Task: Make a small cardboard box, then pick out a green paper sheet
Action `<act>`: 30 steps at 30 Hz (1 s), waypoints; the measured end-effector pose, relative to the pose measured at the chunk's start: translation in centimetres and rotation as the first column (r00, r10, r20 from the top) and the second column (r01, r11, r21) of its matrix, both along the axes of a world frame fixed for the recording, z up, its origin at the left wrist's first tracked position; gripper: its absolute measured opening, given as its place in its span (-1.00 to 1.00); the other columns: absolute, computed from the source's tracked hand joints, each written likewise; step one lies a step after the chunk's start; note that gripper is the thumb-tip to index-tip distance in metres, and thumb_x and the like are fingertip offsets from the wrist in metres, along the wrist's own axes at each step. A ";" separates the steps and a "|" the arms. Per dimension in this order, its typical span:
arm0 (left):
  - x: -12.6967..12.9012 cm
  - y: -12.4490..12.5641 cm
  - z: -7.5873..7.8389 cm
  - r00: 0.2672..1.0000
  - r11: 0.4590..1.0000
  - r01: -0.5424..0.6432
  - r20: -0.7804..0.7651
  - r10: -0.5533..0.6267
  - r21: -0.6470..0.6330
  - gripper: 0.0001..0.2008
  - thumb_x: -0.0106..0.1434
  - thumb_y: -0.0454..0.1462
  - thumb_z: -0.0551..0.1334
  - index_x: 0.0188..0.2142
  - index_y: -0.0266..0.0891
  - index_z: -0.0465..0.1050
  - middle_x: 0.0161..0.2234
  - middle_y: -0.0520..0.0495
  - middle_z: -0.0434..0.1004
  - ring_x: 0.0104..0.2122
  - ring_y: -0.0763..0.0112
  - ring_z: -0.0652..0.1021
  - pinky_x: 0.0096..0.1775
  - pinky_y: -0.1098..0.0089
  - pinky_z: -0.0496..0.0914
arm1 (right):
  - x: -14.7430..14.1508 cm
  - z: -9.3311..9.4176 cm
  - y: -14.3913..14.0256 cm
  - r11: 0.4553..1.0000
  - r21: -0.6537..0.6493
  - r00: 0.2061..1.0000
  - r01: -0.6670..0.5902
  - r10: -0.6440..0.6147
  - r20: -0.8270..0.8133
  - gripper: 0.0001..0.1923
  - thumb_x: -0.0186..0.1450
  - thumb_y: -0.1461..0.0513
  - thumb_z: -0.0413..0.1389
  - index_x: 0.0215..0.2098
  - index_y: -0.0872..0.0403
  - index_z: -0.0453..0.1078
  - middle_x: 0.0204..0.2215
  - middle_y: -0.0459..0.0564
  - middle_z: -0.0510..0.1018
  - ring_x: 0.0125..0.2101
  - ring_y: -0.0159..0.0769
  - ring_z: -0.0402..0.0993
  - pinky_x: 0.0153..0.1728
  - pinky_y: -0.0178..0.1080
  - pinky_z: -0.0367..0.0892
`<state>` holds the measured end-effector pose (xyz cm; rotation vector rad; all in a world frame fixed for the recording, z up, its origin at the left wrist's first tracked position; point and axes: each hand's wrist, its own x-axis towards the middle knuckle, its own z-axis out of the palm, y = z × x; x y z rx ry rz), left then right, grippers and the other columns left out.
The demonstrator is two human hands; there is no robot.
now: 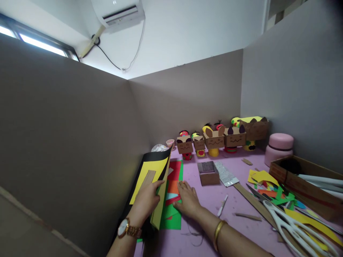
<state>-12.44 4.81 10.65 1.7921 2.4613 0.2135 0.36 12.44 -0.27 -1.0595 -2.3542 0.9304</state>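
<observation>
A person's left hand [147, 200], a watch [123, 227] at its wrist, is closed on the raised edge of a tilted bundle of paper, where a yellow sheet [141, 175] lies against a black sheet [152, 156] and a cardboard strip [150, 176] runs up from beneath the fingers. The bundle leans up at the left side of a purple desk [235, 201], near a grey partition [80, 142]. The right hand [189, 200], below a gold bangle [218, 232], lies open, palm down, fingertips on a spread of red, orange and green paper [174, 222] just beside the bundle. Farther right sit a small open cardboard box [210, 179], a patterned strip [225, 174], white-handled scissors [278, 218] and a heap of bright paper scraps [280, 196], next to a brown box [281, 178] and a pink container [279, 147]. Along the back stands a row of cardboard-box figures [213, 142] with drawn faces and ears, a pink cup [170, 143] to their left. An air conditioner [120, 14] hangs on the wall above.
</observation>
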 end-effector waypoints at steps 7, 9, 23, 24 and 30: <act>-0.3 -0.1 -0.1 0.998 1.000 0.010 0.062 -0.010 0.009 -0.36 -0.04 -0.50 0.10 0.08 -0.14 0.34 -0.01 -0.09 0.50 -0.13 0.29 0.53 -0.19 0.44 0.32 | -0.7 0.4 -2.1 0.970 0.100 0.974 -0.222 0.216 0.067 -0.49 0.23 0.18 0.13 0.13 0.10 0.20 0.20 0.10 0.22 0.21 -0.05 0.01 0.18 0.14 -0.21; -0.3 -0.2 -0.2 0.997 1.000 0.012 0.073 -0.012 0.006 -0.36 -0.03 -0.49 0.10 0.09 -0.14 0.33 0.00 -0.09 0.50 -0.13 0.27 0.53 -0.18 0.42 0.32 | -0.5 0.4 -2.4 0.980 0.102 0.984 -0.171 0.165 0.062 -0.45 0.25 0.25 0.10 0.18 0.19 0.13 0.23 0.22 0.14 0.24 0.00 -0.08 0.17 0.15 -0.22; 0.5 0.1 -0.9 0.997 0.999 0.046 0.060 -0.046 -0.003 -0.39 0.00 -0.50 0.11 0.08 -0.18 0.33 0.06 -0.08 0.45 0.04 0.28 0.42 -0.02 0.41 0.28 | 1.1 0.5 -0.8 0.982 -0.184 0.974 -0.041 -0.002 -0.227 -0.75 0.29 0.22 0.09 -0.06 0.08 0.35 0.00 0.03 0.41 -0.01 -0.13 0.34 0.00 0.08 0.21; 0.6 0.1 -0.9 0.997 0.999 0.049 0.053 -0.048 -0.003 -0.39 0.00 -0.50 0.11 0.08 -0.18 0.33 0.05 -0.07 0.45 0.04 0.27 0.43 -0.03 0.41 0.28 | 1.4 0.5 -0.2 0.969 -0.248 0.964 -0.024 -0.043 -0.262 -0.75 0.30 0.21 0.08 -0.06 0.08 0.35 -0.01 0.03 0.42 -0.05 -0.16 0.37 -0.04 0.04 0.27; 1.5 0.2 -1.5 0.999 0.998 0.052 0.006 -0.052 -0.025 -0.40 0.01 -0.49 0.09 0.07 -0.09 0.34 0.01 -0.07 0.49 0.00 0.20 0.47 -0.11 0.34 0.33 | 2.1 0.2 1.9 0.720 -0.692 0.916 0.055 -0.312 -0.252 -0.71 0.32 0.17 0.05 -0.03 0.11 0.30 -0.13 0.02 0.46 -0.26 -0.26 0.47 -0.28 -0.12 0.43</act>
